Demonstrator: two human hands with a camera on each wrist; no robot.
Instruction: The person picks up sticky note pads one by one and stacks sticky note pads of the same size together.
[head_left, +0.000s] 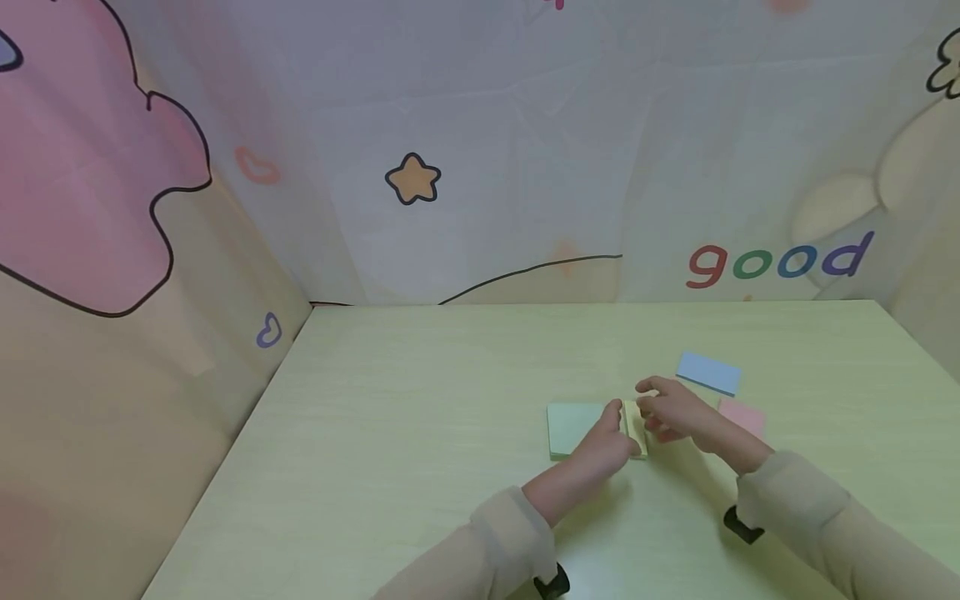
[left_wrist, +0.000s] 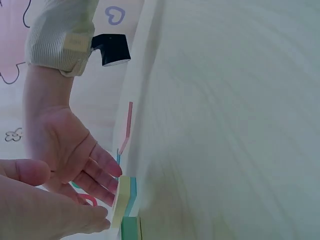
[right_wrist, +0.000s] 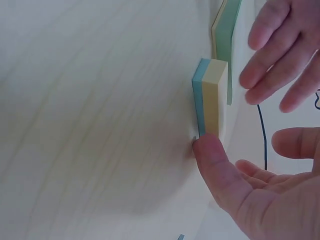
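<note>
A narrow pale yellow sticky-note pad (head_left: 636, 429) lies between the two hands, stacked on a blue layer (right_wrist: 197, 92) that shows along its side. My left hand (head_left: 602, 450) is at the pad's left side, fingers extended close beside it. From the right, my right hand (head_left: 681, 417) reaches over with loosely bent fingers; its thumb (right_wrist: 212, 155) overlaps the near end of the stack in the right wrist view. A square green pad (head_left: 572, 427) lies just left of the yellow one, partly behind my left hand.
Behind my right hand lies a blue pad (head_left: 708, 372), and a pink pad (head_left: 742, 416) sits beside my right wrist, partly covered by it. The pale wooden table (head_left: 360, 467) meets a printed cloth backdrop (head_left: 510, 183) at its far edge.
</note>
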